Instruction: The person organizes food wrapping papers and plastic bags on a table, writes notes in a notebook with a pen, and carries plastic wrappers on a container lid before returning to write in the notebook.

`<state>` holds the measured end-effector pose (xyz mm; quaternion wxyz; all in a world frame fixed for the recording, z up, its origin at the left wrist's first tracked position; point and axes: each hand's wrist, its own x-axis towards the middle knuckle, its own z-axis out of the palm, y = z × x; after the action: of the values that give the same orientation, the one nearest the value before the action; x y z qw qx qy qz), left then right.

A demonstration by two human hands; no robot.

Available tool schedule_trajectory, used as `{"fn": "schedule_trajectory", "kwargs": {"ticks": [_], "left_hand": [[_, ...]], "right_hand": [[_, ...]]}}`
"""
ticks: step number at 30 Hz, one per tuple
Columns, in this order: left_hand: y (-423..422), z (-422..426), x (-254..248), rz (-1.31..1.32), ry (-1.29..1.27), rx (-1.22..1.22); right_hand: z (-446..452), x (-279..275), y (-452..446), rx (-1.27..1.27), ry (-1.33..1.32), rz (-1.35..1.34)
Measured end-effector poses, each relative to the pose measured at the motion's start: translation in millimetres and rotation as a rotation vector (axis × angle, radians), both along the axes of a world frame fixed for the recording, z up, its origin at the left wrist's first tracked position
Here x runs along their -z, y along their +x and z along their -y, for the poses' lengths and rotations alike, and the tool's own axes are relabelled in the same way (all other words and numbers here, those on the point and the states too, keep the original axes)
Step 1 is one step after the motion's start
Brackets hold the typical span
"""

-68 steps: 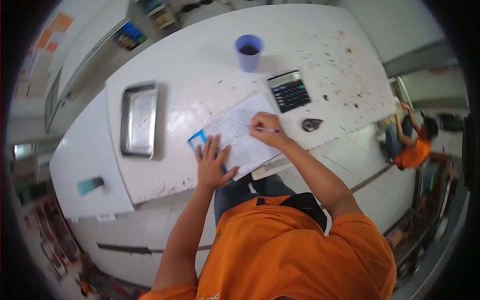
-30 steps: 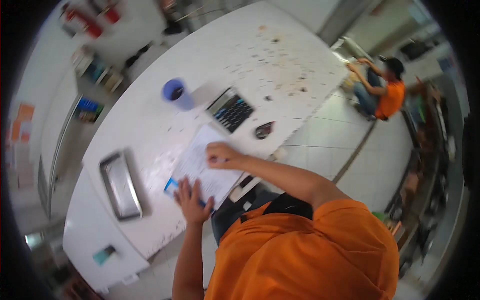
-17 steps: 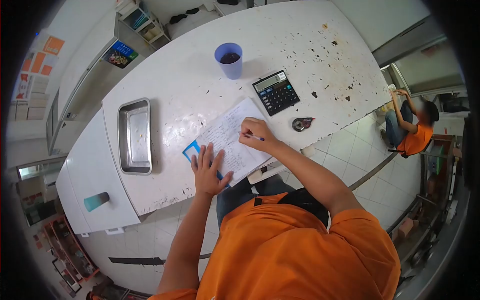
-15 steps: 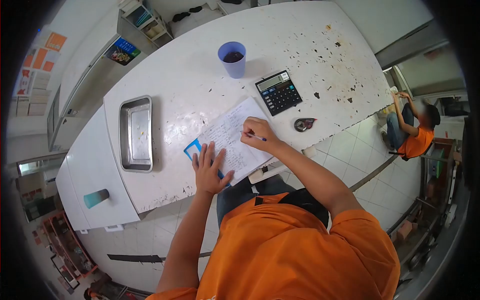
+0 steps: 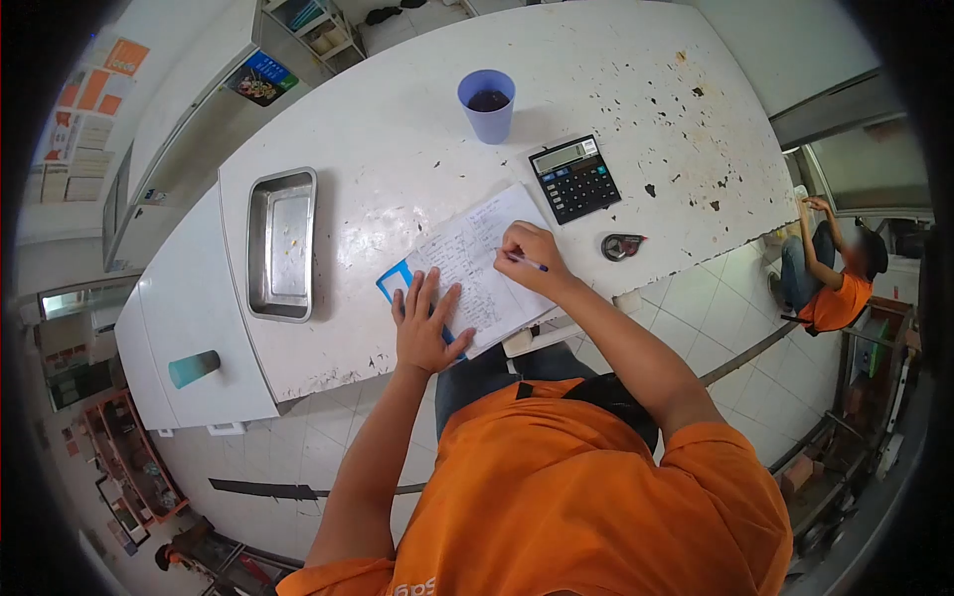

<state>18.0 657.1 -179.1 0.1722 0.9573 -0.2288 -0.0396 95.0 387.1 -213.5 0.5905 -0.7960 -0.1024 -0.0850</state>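
A notebook (image 5: 477,233) with handwritten lines lies tilted on the white table, a blue cover edge showing at its left. In my right hand (image 5: 534,260) is a pen (image 5: 531,262), its tip on or close to the page. My left hand (image 5: 427,326) lies flat with spread fingers over the notebook's lower left side. Just beyond the page's upper right sits a black calculator (image 5: 576,184). A small dark, round item, perhaps a correction tape (image 5: 622,246), rests to the right of my right hand.
A blue cup (image 5: 491,124) with dark contents stands at the far side of the table (image 5: 378,149). To the left are a metal tray (image 5: 282,248) and a teal cup (image 5: 194,369). Another person (image 5: 835,273) sits low at the right, beyond the table edge.
The whole view has shifted slightly, so the table things appear a little further right and up. My right hand still grips the pen, now tilted differently; my left hand stays flat on the notebook.
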Motion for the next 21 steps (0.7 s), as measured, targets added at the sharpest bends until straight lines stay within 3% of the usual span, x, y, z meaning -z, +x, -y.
{"fn": "schedule_trajectory", "kwargs": {"ticks": [21], "left_hand": [[-0.7,-0.4,1.1,0.000,-0.022,-0.016]], "right_hand": [[5.6,-4.2,-1.3,-0.117,-0.031,-0.033]]}}
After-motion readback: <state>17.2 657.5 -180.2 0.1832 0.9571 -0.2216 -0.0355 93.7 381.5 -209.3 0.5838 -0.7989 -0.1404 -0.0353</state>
